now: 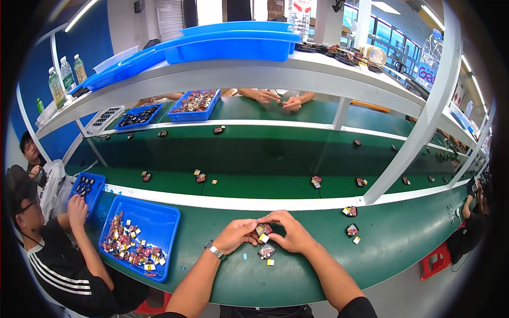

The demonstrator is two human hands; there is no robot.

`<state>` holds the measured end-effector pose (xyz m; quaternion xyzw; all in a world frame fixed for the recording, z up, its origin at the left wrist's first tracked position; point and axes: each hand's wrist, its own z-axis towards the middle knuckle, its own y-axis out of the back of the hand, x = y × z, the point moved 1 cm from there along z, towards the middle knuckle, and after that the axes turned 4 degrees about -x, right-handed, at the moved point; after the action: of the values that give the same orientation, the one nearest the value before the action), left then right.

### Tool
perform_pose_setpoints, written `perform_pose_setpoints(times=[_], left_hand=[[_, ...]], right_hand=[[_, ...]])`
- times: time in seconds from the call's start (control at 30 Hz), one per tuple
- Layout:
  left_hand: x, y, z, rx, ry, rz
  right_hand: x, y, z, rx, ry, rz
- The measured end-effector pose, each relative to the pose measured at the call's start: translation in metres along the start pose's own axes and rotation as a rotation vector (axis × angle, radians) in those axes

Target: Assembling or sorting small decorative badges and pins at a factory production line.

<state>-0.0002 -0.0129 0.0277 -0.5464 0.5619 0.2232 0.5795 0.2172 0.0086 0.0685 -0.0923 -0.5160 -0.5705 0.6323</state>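
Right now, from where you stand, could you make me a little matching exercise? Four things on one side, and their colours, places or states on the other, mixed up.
Things:
1. Wristwatch
2. Near bench top
3. Pink-labelled bottle
4. Tagged part

Colours, places or states:
A. Standing on the overhead shelf
B. Held between the left hand and the right hand
C. Worn around the left wrist
D. Green

Right pairs: 1-C, 2-D, 3-A, 4-B
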Motion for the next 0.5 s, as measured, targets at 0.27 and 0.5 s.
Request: perform_pose_setpoints(times=[0.27,0.5], left_hand=[[-0.006,-0.014,-0.002,-0.081,-0.064,-0.064],[-0.004,-0.017,0.001,-0.104,-0.131,-0.075]], right_hand=[[0.000,-0.014,0.000,-0.241,0.027,-0.085],[-0.004,-0.029,0.002,-0.357,-0.010,-0.314]])
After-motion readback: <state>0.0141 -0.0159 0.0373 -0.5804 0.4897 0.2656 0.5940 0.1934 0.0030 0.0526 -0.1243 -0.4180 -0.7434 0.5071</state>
